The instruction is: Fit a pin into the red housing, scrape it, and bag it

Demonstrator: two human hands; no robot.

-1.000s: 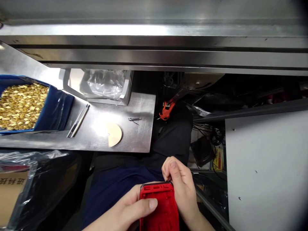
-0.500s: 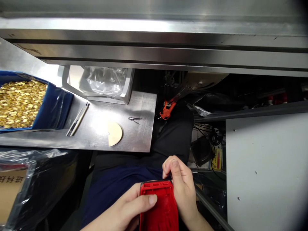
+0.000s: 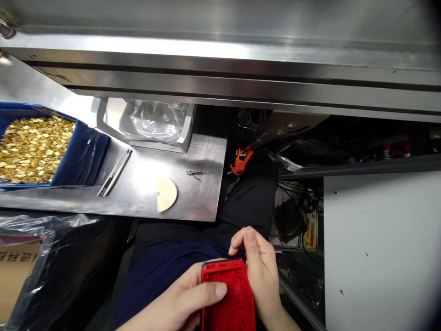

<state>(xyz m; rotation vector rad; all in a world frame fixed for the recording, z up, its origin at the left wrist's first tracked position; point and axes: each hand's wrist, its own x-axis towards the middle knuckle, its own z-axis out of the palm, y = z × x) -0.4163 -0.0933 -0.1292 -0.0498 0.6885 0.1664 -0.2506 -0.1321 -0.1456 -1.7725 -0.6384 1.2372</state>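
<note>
A red plastic housing [image 3: 230, 301], hollow with slots along its top edge and a dark outer rim, is held low in front of my lap. My left hand [image 3: 193, 296] grips it from the left, thumb laid inside and fingers underneath. On its right side my right hand [image 3: 259, 266] rests against the edge, with fingers curled and the thumb pressed to the index finger. Whatever may lie in that pinch is hidden.
On the metal bench lie a utility knife [image 3: 115, 173], a cream part-disc [image 3: 167, 194] and small nippers [image 3: 195, 174]. Behind stand a grey bin [image 3: 188, 133] with clear bags and a blue bin [image 3: 87, 149] of gold pieces. An orange air gun [image 3: 241, 162] hangs near my knee.
The bench and bins appear shifted slightly right and down as the view moves. My right index finger has extended a little to the left above the housing. My left hand keeps its grip.
</note>
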